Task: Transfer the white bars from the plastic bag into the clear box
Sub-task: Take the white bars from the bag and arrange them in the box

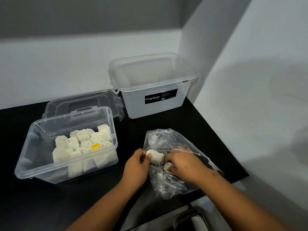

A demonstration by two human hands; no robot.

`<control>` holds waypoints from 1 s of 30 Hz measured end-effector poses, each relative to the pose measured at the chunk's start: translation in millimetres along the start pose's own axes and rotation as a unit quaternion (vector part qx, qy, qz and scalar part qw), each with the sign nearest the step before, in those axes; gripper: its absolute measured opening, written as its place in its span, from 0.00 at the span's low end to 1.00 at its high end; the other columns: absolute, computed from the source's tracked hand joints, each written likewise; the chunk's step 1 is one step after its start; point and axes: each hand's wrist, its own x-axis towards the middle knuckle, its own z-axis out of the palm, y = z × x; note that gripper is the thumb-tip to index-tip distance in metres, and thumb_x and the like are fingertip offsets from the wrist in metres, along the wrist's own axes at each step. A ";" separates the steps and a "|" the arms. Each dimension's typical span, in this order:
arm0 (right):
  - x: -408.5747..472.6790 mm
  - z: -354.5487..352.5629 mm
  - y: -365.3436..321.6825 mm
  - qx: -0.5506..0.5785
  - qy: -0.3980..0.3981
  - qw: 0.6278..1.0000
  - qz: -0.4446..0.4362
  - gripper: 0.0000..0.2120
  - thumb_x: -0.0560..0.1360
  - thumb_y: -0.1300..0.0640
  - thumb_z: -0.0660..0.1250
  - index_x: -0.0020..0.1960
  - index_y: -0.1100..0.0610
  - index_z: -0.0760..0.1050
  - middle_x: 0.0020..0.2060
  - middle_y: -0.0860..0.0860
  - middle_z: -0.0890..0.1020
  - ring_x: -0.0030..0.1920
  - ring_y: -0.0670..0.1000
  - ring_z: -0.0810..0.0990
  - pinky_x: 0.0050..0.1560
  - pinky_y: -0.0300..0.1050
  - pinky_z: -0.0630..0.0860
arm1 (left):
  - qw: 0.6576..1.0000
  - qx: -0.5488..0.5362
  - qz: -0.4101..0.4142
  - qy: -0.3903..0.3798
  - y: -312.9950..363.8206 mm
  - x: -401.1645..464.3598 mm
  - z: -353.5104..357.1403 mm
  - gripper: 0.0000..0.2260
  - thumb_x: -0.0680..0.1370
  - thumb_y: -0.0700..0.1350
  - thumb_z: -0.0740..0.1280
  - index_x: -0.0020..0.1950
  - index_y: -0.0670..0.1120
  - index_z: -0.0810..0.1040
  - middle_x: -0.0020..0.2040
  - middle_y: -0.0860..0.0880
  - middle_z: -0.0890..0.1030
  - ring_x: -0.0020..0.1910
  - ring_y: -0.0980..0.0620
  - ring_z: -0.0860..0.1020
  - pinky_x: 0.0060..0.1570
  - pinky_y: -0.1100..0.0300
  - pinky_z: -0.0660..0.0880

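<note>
I am at a black table [166, 124] with the plastic bag [168, 140] lying crumpled on it just in front of me, to the right of centre. My left hand [135, 165] is at the bag's left edge, its thumb and fingertips pinched on the end of a white bar [155, 156] that pokes out of the bag's mouth. My right hand [185, 164] lies on the bag just to the right of that bar, fingers curled down over a second white bar [167, 167]; its pale end shows at my fingertips, and through the wrinkled film I cannot tell whether my fingers are under the plastic or over it. The two hands are close together, nearly touching. The clear box [30, 170] stands on the near left of the table, well apart from the bag, open at the top and already holding many white bars [80, 144] standing on end, packed toward its right side; one of them carries a small yellow label [95, 146]. Its clear lid [83, 102] lies flat just behind it. Farther back, toward the right and against the wall, stands a frosted storage box [155, 84] with a black Megabox label [160, 96] on its near side.
</note>
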 end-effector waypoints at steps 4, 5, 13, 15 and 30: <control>-3.2 -11.3 -0.7 -0.015 0.011 1.000 -0.018 0.05 0.77 0.50 0.64 0.44 0.49 0.77 0.46 0.44 0.76 0.44 0.45 0.73 0.47 0.40 0.70 | 1.000 0.019 0.016 -0.012 4.7 0.6 -5.8 0.06 0.79 0.47 0.64 0.45 0.47 0.75 0.38 0.51 0.78 0.38 0.55 0.77 0.38 0.61 0.72; -3.2 -14.4 -0.7 -0.018 0.013 1.000 -0.019 0.06 0.77 0.51 0.64 0.42 0.50 0.76 0.44 0.44 0.75 0.42 0.45 0.74 0.44 0.39 0.69 | 0.999 0.029 0.026 -0.013 6.7 0.6 -8.5 0.06 0.79 0.48 0.64 0.44 0.48 0.75 0.38 0.52 0.78 0.37 0.56 0.76 0.37 0.62 0.71; 2.7 -59.3 -23.8 -0.002 0.055 0.997 -0.057 0.07 0.78 0.50 0.65 0.48 0.52 0.79 0.45 0.46 0.79 0.44 0.45 0.78 0.48 0.44 0.77 | 0.984 0.125 0.129 0.006 43.7 -0.2 -43.2 0.06 0.78 0.50 0.66 0.41 0.53 0.76 0.33 0.54 0.78 0.32 0.59 0.76 0.36 0.57 0.75; 7.4 -74.6 -34.9 0.006 0.060 0.995 -0.074 0.08 0.77 0.50 0.65 0.49 0.53 0.80 0.45 0.47 0.79 0.44 0.46 0.78 0.48 0.44 0.77 | 0.977 0.142 0.155 0.020 59.0 -1.6 -57.7 0.06 0.78 0.49 0.66 0.41 0.53 0.77 0.33 0.55 0.79 0.34 0.60 0.77 0.36 0.59 0.75; 95.2 -152.1 -166.4 0.001 0.128 0.974 -0.187 0.09 0.77 0.53 0.67 0.49 0.57 0.82 0.44 0.52 0.82 0.43 0.50 0.78 0.44 0.45 0.74 | 0.953 0.214 0.165 0.139 99.6 17.2 -237.8 0.04 0.76 0.51 0.69 0.42 0.53 0.80 0.34 0.57 0.78 0.35 0.59 0.76 0.30 0.67 0.66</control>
